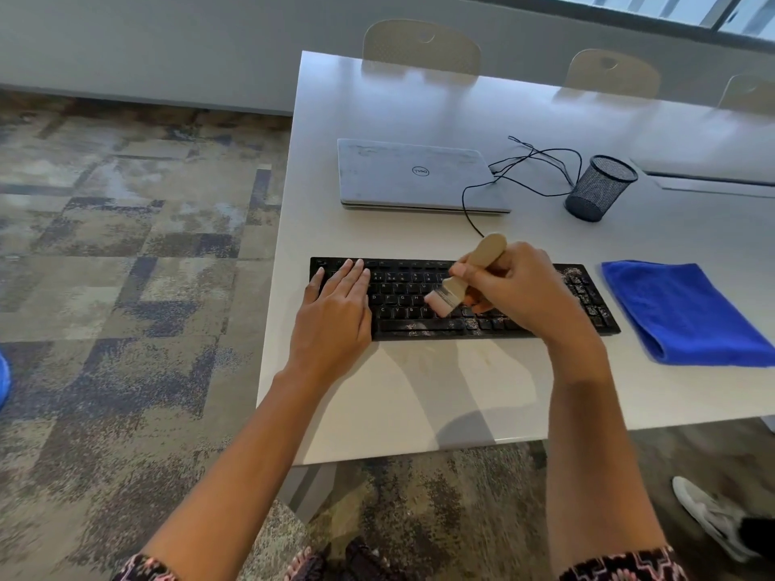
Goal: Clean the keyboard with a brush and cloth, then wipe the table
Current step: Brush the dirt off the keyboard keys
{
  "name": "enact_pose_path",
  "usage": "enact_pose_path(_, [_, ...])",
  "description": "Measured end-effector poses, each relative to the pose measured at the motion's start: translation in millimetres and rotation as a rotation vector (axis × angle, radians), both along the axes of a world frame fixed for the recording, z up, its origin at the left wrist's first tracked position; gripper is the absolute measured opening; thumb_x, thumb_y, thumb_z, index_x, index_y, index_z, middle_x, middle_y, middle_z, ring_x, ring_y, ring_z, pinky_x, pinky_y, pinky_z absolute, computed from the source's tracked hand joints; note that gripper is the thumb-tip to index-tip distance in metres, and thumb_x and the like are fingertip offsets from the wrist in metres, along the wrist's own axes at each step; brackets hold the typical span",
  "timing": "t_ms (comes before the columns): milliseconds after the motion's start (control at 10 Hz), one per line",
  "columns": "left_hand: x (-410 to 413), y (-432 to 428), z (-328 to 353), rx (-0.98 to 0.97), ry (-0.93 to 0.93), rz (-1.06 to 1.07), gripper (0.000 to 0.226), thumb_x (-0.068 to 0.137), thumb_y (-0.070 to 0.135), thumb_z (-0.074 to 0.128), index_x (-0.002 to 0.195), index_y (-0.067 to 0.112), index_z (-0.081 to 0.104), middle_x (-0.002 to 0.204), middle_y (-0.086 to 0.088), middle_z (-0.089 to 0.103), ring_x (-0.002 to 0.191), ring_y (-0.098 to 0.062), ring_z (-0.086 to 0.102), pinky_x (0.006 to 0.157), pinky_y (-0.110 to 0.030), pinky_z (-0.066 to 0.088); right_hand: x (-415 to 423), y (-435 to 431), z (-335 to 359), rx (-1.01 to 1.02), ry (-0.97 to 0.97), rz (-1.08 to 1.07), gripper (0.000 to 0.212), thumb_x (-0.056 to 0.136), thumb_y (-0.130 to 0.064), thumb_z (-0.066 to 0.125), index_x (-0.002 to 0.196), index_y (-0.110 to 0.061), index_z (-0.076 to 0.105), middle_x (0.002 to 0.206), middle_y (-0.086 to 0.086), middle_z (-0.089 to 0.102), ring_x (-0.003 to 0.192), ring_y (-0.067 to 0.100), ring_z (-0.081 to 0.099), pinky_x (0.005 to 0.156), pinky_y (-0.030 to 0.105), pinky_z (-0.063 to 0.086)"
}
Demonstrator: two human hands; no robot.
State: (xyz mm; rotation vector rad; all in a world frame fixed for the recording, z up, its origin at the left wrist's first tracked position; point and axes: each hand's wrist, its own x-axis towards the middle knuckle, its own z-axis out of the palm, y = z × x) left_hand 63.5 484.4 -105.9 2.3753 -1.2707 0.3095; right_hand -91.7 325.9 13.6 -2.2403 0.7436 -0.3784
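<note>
**Brush on the keyboard, middle keys**

We are holding the brush [455, 289] in our right hand [520, 291]. The fingers [461, 270] are curling round its pale wooden handle, and the handle's rounded end is sticking up past the knuckles. The bristles are pointing down and to the left, and they are meeting the keys near the middle of the black keyboard [402, 287].

Our left hand [335, 312] is lying flat on the keyboard's left end, with its fingers [356, 272] straight, close together and gripping nothing.

The keyboard is sitting on the white counter [419, 392], roughly parallel to its near edge. Pale specks are showing on the right-hand keys and along the bottom row by the space bar.

The folded blue cloth [683, 312] is lying on the counter just to the right of the keyboard, not touching it.

Behind the keyboard we are noting a closed grey laptop [415, 174], a thin black cable [532, 161] looping beside it, and a dark mesh pen cup [599, 188] further right. Pale chair backs [421, 46] are standing along the counter's far side.
</note>
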Motion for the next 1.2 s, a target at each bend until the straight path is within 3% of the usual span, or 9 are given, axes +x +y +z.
enact_pose_path(200, [1.4, 0.1, -0.9, -0.003, -0.01, -0.01, 0.054, 0.093, 0.027, 0.029, 0.137, 0.007, 0.053, 0.146, -0.007, 0.049, 0.14, -0.018, 0.038, 0.118, -0.045, 0.022, 20.4, 42.6, -19.6, 0.085, -0.17, 0.074, 0.013, 0.096, -0.022, 0.066, 0.087, -0.015, 0.073, 0.077, 0.005, 0.076, 0.068, 0.014, 0.074, 0.068, 0.04, 0.063])
enact_pose_path(400, [0.7, 1.0, -0.7, -0.005, -0.001, -0.007, 0.05, 0.095, 0.025, 0.034, 0.138, 0.008, 0.052, 0.146, -0.006, 0.048, 0.141, -0.017, 0.037, 0.119, -0.045, 0.022, 1.6, 27.9, -41.1, -0.063, -0.166, -0.058, 0.027, 0.097, -0.026, 0.063, 0.082, -0.007, 0.074, 0.067, 0.005, 0.073, 0.063, 0.022, 0.073, 0.065, 0.052, 0.06])
enact_pose_path(500, [0.5, 1.0, -0.9, -0.006, 0.003, -0.009, 0.049, 0.095, 0.025, 0.034, 0.138, 0.009, 0.052, 0.146, -0.006, 0.048, 0.141, -0.017, 0.037, 0.119, -0.045, 0.022, -10.8, 16.6, -40.5, -0.137, -0.142, -0.133, 0.031, 0.097, -0.028, 0.062, 0.079, -0.005, 0.073, 0.064, 0.008, 0.071, 0.062, 0.027, 0.071, 0.063, 0.052, 0.059])
enact_pose_path(600, [0.5, 1.1, -0.9, -0.005, 0.004, -0.009, 0.049, 0.096, 0.025, 0.034, 0.139, 0.009, 0.051, 0.146, -0.006, 0.048, 0.141, -0.017, 0.037, 0.119, -0.045, 0.022, -15.7, 19.4, -35.4, -0.145, -0.204, -0.172, 0.03, 0.097, -0.029, 0.062, 0.078, -0.01, 0.073, 0.064, 0.008, 0.071, 0.063, 0.027, 0.071, 0.062, 0.053, 0.058])
enact_pose_path(800, [2.1, 1.0, -1.4, 0.011, -0.004, -0.009, 0.051, 0.095, 0.026, 0.033, 0.14, 0.009, 0.05, 0.148, -0.006, 0.047, 0.142, -0.016, 0.035, 0.119, -0.044, 0.022, 4.7, 55.4, -47.5, -0.046, -0.301, -0.044, 0.017, 0.097, -0.03, 0.063, 0.091, -0.02, 0.075, 0.068, 0.003, 0.073, 0.066, 0.025, 0.071, 0.061, 0.054, 0.057])
enact_pose_path(1200, [1.5, 1.3, -2.0, -0.009, 0.007, -0.022, 0.05, 0.096, 0.026, 0.032, 0.139, 0.009, 0.051, 0.146, -0.006, 0.048, 0.14, -0.018, 0.038, 0.119, -0.045, 0.022, -22.7, 29.3, -43.2, -0.109, -0.27, -0.213, 0.02, 0.098, -0.028, 0.062, 0.088, -0.015, 0.074, 0.072, 0.004, 0.073, 0.07, 0.023, 0.071, 0.067, 0.052, 0.058])
